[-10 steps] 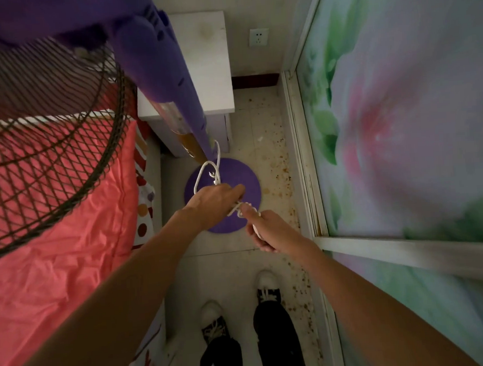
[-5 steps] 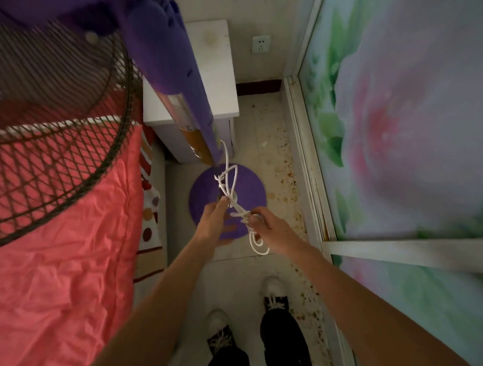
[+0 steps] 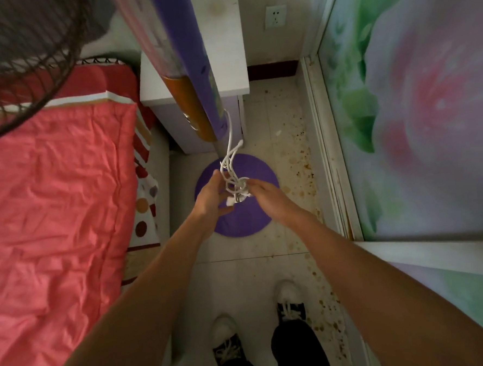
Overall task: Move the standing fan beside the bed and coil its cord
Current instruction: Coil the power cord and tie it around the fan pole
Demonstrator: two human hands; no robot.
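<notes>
The purple standing fan point(image 3: 190, 58) stands between the bed point(image 3: 51, 194) and the wall panels, its round purple base point(image 3: 248, 222) on the tiled floor and its dark wire grille point(image 3: 23, 54) at the top left. A white cord point(image 3: 229, 144) hangs from the pole and is bunched into small loops above the base. My left hand point(image 3: 210, 197) grips the loops from the left. My right hand point(image 3: 266, 195) pinches the bundle from the right, with the white plug point(image 3: 237, 198) between both hands.
A white bedside cabinet point(image 3: 226, 42) stands behind the fan, with a wall socket point(image 3: 275, 16) beyond it. Floral sliding panels point(image 3: 414, 115) close the right side. My two shoes point(image 3: 290, 298) stand on the stained floor near the base.
The loose cord loops have been gathered into a tighter bundle with the plug drawn in. Both hands moved closer together over the base, and the view tilted further down.
</notes>
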